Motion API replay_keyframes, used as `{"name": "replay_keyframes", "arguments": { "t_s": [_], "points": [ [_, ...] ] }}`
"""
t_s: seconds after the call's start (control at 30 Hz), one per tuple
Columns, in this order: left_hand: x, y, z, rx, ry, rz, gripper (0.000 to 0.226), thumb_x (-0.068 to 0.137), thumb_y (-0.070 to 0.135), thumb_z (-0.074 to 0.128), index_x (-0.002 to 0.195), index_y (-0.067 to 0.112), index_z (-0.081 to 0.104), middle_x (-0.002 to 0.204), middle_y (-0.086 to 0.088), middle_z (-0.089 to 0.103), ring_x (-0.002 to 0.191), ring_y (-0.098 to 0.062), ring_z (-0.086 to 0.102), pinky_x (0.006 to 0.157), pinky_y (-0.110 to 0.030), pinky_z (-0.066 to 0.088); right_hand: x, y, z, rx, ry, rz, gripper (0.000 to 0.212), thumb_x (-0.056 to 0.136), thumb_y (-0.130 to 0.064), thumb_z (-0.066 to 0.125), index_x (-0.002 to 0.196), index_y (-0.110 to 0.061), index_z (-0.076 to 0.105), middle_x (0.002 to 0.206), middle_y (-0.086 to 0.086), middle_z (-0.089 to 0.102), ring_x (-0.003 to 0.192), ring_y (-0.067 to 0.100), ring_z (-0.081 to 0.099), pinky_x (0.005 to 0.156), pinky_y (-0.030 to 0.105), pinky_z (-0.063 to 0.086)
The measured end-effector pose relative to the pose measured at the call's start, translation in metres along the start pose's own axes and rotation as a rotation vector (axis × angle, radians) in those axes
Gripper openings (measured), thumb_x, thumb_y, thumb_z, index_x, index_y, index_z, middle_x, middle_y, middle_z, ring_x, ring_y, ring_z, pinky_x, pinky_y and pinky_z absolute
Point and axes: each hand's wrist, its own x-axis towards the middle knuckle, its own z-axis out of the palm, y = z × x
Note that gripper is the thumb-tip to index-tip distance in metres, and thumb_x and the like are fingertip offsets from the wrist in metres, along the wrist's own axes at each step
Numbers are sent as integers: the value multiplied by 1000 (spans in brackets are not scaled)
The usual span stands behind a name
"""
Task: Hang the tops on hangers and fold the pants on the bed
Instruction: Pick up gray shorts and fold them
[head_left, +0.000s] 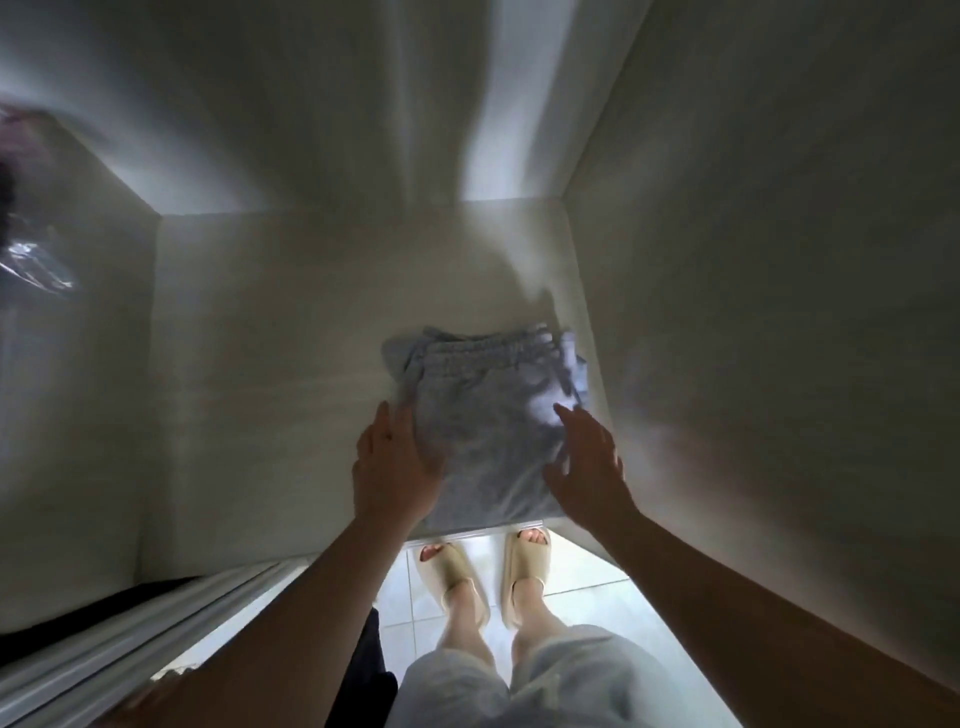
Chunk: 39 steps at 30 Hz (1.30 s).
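Note:
A folded pair of grey pants (485, 415), waistband at the far end, lies on a white shelf (270, 374) inside a wardrobe, close to its right wall. My left hand (397, 467) rests flat with straight fingers against the left side of the folded pants. Over the pants' right side my right hand (587, 462) is spread with straight fingers, touching or just above the cloth. No tops or hangers are clearly in view.
The white wardrobe walls (753, 286) close in on the right and behind. Blurred clothing in clear plastic (31, 260) hangs at the far left. Below the shelf edge my feet in beige slippers (488, 571) stand on white floor tiles.

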Motion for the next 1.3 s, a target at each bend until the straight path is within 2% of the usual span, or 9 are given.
{"name": "replay_keyframes", "arguments": {
  "t_s": [0.07,0.17,0.33,0.8,0.87,0.97,1.07,1.2,1.3],
  "points": [
    [-13,-3,14,157,72,199,79,82,45,64,152,28,32,163,-11,21,142,-41,29,106,-53,38,-5,9,16,-256,-19,-153,88,68,-39,80,145,-20,40,150,22,45,135,47,45,95,63,49],
    [-27,-11,37,281,88,405,83,69,56,69,145,31,47,161,-15,28,140,-44,33,104,-55,41,-14,16,30,-434,-120,-240,106,63,-55,83,150,-23,33,159,20,28,145,42,24,94,71,41],
    [-36,-25,55,300,-1,419,101,61,62,79,150,42,37,167,-6,13,147,-45,21,111,-57,33,-27,26,43,-495,-231,-228,111,58,-59,83,153,-31,32,162,15,23,146,41,24,95,71,40],
    [50,3,45,252,85,483,85,70,60,70,147,42,36,163,-9,24,143,-48,29,110,-61,36,60,20,46,-538,-129,-161,102,50,-42,84,144,-32,44,156,12,39,140,40,40,102,67,38],
    [76,12,41,253,111,492,82,72,61,63,146,40,37,162,-11,26,142,-49,31,109,-62,37,87,13,42,-539,-99,-128,101,55,-42,84,146,-31,42,158,11,35,142,41,36,99,70,38],
    [117,28,33,270,132,507,78,76,63,53,148,36,40,162,-14,25,143,-50,28,111,-64,33,127,6,38,-567,-53,-108,90,74,-45,77,152,-32,34,164,9,21,150,36,15,110,69,22],
    [152,45,23,288,163,506,75,80,63,39,150,38,36,163,-14,24,148,-46,20,114,-62,27,162,1,34,-599,26,-119,82,77,-44,74,150,-30,40,161,11,28,149,35,14,114,65,18],
    [176,62,14,309,219,502,67,91,51,57,152,35,35,164,-14,19,149,-45,14,117,-60,22,198,-11,24,-621,22,-144,74,91,-43,60,155,-30,25,165,8,14,153,36,2,118,62,8],
    [182,71,7,341,193,473,65,95,50,55,154,37,30,166,-12,9,151,-42,7,121,-54,17,213,-21,14,-645,-37,-125,74,97,-43,50,157,-31,9,166,6,0,152,34,-8,120,59,3]
  ]
}}
